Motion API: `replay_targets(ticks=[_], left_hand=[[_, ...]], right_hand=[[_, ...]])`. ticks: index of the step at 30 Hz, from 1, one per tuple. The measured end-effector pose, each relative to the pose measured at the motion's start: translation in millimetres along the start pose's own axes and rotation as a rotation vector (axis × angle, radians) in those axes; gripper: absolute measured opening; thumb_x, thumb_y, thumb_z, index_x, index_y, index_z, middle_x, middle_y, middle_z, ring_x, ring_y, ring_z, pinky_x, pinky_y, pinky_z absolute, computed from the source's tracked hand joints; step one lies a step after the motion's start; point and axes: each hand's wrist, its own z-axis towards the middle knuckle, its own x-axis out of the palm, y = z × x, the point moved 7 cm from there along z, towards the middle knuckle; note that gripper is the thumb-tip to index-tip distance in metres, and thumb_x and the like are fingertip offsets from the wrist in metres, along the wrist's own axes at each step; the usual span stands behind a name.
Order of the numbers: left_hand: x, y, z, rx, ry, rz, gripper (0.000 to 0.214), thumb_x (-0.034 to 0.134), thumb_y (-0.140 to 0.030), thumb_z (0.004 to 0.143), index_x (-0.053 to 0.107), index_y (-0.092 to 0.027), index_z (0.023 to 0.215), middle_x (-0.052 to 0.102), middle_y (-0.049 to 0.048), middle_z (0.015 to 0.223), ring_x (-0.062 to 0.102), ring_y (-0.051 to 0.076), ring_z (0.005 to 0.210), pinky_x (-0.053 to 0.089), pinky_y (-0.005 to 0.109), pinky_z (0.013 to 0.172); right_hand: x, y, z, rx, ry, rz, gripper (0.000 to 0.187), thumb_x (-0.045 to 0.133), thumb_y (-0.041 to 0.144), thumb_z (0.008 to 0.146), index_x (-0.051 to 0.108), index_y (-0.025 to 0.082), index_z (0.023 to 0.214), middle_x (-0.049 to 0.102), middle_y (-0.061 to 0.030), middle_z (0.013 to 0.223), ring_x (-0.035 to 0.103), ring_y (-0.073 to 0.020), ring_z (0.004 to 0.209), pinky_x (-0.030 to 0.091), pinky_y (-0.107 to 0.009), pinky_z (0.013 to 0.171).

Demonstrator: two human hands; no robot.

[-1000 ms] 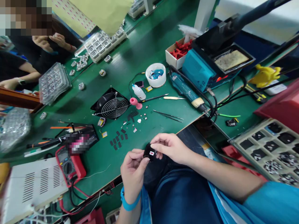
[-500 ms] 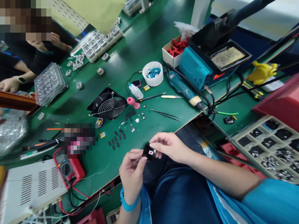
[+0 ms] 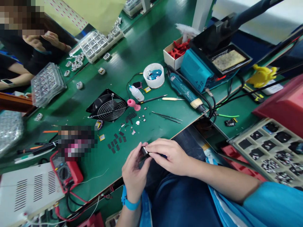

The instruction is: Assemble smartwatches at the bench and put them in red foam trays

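Note:
Both my hands meet over my lap at the near edge of the green bench [image 3: 146, 44]. A small black device [image 3: 144, 150] is pinched between them, turned edge-on so only its dark side shows. My left hand [image 3: 134, 171], with a blue wristband, curls its fingers around the device from below. My right hand [image 3: 165, 156] grips it from above with fingertips pressed together. Small black pads [image 3: 117, 141] and tiny parts lie on the bench just beyond my hands.
A black fan [image 3: 107, 105], tweezers [image 3: 167, 117], a white cup [image 3: 154, 75], a teal soldering station [image 3: 201, 67] and a red multimeter [image 3: 63, 170] sit on the bench. A parts tray [image 3: 267, 148] is at the right. Another person [image 3: 28, 56] sits at the far left.
The device has been turned in my hands: its face with the red mark no longer shows. My right hand has closed further over it, and both hands have shifted slightly lower.

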Motion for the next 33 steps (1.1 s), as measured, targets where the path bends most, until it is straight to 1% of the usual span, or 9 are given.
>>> replay_targets(ticks=[4,10,13,16,18,21,25,29,33], left_hand=[[-2.7,2,-1,-0.03,0.047,-0.13,0.046,0.074,-0.025,0.091,0.065,-0.027,0.135,0.07,0.0086,0.134,0.069,0.026,0.122,0.06,0.038,0.104],[-4.1,-1,-2,0.023,0.09,0.039,0.042,0.077,-0.023,0.089,0.067,-0.026,0.13,0.073,0.0068,0.128,0.072,0.023,0.116,0.06,0.038,0.104],[-1.4,-1,-3,0.033,0.054,0.1,0.037,0.074,-0.021,0.09,0.067,-0.024,0.126,0.073,0.0076,0.127,0.072,0.022,0.114,0.062,0.036,0.098],[3.6,-3,-4,0.088,-0.008,0.105,0.03,0.073,-0.018,0.089,0.064,-0.022,0.117,0.072,0.0094,0.124,0.071,0.022,0.114,0.063,0.037,0.094],[8.3,-4,-4,0.138,-0.033,0.112,0.028,0.073,-0.018,0.089,0.061,-0.021,0.113,0.07,0.0103,0.122,0.071,0.023,0.114,0.063,0.04,0.093],[12.5,-3,-2,0.204,-0.086,0.162,0.023,0.073,-0.016,0.089,0.058,-0.021,0.106,0.069,0.01,0.119,0.07,0.022,0.113,0.062,0.039,0.09],[15.0,-8,4,0.307,-0.101,0.295,0.017,0.071,-0.015,0.09,0.056,-0.021,0.096,0.069,0.0097,0.116,0.07,0.022,0.112,0.06,0.038,0.09],[13.8,-9,11,0.346,-0.009,0.364,0.015,0.071,-0.018,0.09,0.057,-0.022,0.091,0.068,0.0101,0.121,0.066,0.024,0.119,0.057,0.041,0.097],[6.5,-7,13,0.344,0.019,0.344,0.015,0.072,-0.018,0.09,0.057,-0.023,0.092,0.072,0.0059,0.112,0.068,0.021,0.105,0.056,0.036,0.09]], right_hand=[[1,2,1,-0.105,0.058,-0.064,0.021,0.059,0.015,0.099,0.072,0.017,0.115,0.079,-0.0108,0.108,0.074,-0.0193,0.099,0.062,-0.033,0.09],[6,5,-4,-0.205,0.07,-0.224,0.018,0.055,0.015,0.1,0.07,0.014,0.11,0.079,-0.0116,0.099,0.075,-0.0202,0.09,0.064,-0.033,0.082],[12,4,-9,-0.24,0.084,-0.318,0.021,0.053,0.013,0.099,0.068,0.014,0.113,0.078,-0.0131,0.1,0.074,-0.0217,0.091,0.064,-0.035,0.082],[16,2,-13,-0.257,0.038,-0.345,0.02,0.055,0.011,0.095,0.067,0.013,0.112,0.075,-0.0129,0.098,0.073,-0.0225,0.093,0.062,-0.036,0.083],[18,-1,-14,-0.245,0.002,-0.326,0.019,0.055,0.011,0.095,0.066,0.014,0.109,0.074,-0.0123,0.096,0.072,-0.0227,0.094,0.061,-0.036,0.083],[16,-9,-12,-0.146,-0.071,-0.307,0.019,0.051,0.01,0.095,0.065,0.018,0.104,0.072,-0.0097,0.091,0.068,-0.0216,0.089,0.06,-0.035,0.08],[14,-22,-7,0.012,-0.08,-0.399,0.024,0.047,0.01,0.096,0.063,0.018,0.112,0.067,-0.0063,0.084,0.062,-0.0199,0.076,0.057,-0.033,0.072],[16,-26,-7,0.015,-0.01,-0.4,0.023,0.047,0.009,0.097,0.064,0.017,0.11,0.067,-0.0076,0.089,0.064,-0.0201,0.081,0.058,-0.032,0.075],[15,-23,-11,-0.027,-0.01,-0.373,0.02,0.048,0.008,0.099,0.064,0.02,0.103,0.067,-0.0069,0.092,0.065,-0.0193,0.085,0.059,-0.032,0.077]])
